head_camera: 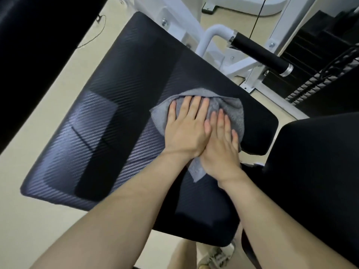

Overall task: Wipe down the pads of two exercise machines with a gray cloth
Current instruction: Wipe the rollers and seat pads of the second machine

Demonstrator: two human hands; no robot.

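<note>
A large black seat pad (108, 121) with a ribbed carbon-weave texture fills the middle of the head view. A gray cloth (236, 110) lies bunched on its right half. My left hand (186, 127) is pressed flat on the cloth, fingers together and pointing away from me. My right hand (221, 146) lies flat beside it, overlapping the left hand's edge, also on the cloth. Both palms hide most of the cloth; a corner sticks out below my right wrist. A second black pad (314, 171) stands at the right.
The white machine frame (209, 39) rises behind the pad, with a black foam-covered handle (260, 55) at the upper right. A black weight stack (318, 61) is at the far right. Another dark pad (35, 45) sits at the upper left. Beige floor (38, 220) lies around.
</note>
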